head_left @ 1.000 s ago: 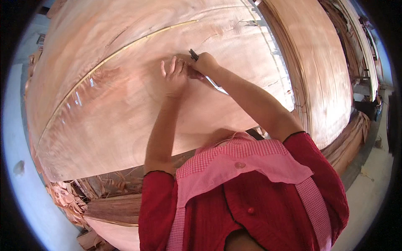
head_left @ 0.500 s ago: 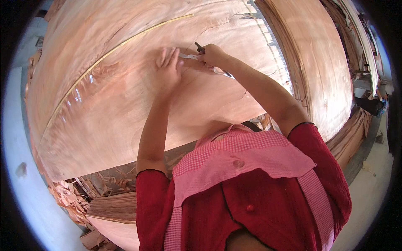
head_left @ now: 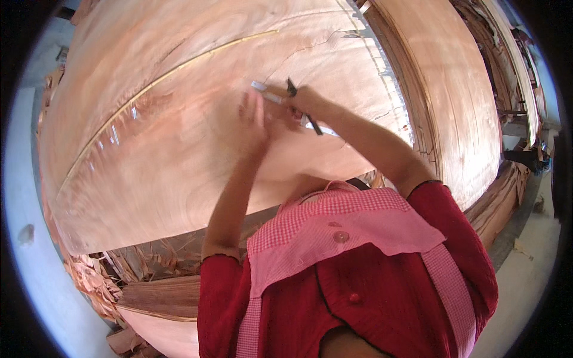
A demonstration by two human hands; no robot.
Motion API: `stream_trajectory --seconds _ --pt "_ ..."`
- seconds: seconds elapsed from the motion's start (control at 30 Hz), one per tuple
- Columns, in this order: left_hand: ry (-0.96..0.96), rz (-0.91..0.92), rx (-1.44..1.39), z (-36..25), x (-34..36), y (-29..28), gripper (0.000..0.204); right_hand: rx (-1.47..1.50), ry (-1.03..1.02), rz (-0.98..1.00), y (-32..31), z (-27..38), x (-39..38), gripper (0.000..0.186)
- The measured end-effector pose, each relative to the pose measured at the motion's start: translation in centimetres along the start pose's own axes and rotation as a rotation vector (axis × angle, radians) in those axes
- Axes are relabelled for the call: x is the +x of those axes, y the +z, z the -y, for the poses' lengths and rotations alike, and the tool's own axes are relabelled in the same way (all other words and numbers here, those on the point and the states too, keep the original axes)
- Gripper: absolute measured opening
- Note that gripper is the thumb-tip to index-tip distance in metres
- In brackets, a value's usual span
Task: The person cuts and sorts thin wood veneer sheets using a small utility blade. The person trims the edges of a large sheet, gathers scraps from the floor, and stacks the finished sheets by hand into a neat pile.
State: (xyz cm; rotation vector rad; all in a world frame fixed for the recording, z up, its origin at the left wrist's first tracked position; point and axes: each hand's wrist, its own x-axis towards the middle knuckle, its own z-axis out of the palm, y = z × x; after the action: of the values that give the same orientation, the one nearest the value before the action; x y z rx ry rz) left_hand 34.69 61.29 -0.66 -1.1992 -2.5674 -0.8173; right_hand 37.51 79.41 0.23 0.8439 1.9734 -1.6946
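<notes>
A broad sheet of reddish wood veneer lies before me, with small slits and a long curved tan strip across it. My right hand is closed round a slim dark tool, whose kind I cannot make out; its ends stick out above and below the fist. Between my hands runs a narrow whitish tape, slanting down to the right, its lower part passing by the right fist. My left hand is blurred, fingers stretched out flat, just below the tape's upper end.
More veneer sheets are stacked to the right, past a ragged, split edge. Torn veneer scraps and a brown stack lie at the lower left. A pale floor shows at the far left.
Both hands have come slightly nearer to me, the left also to the right. More of the dark tool shows below my right fist, and the tape's upper end now lies clear of the left fingers.
</notes>
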Motion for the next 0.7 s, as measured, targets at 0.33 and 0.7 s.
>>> stream_trajectory --seconds 0.33,0.7 --pt "-0.034 0.333 0.045 -3.2 1.0 -0.4 0.046 -0.945 -0.493 -0.249 -3.9 0.8 -0.7 0.036" --pt "0.124 0.142 0.142 0.9 13.3 6.6 0.042 -0.181 -0.098 -0.213 -7.3 4.8 7.9 0.026"
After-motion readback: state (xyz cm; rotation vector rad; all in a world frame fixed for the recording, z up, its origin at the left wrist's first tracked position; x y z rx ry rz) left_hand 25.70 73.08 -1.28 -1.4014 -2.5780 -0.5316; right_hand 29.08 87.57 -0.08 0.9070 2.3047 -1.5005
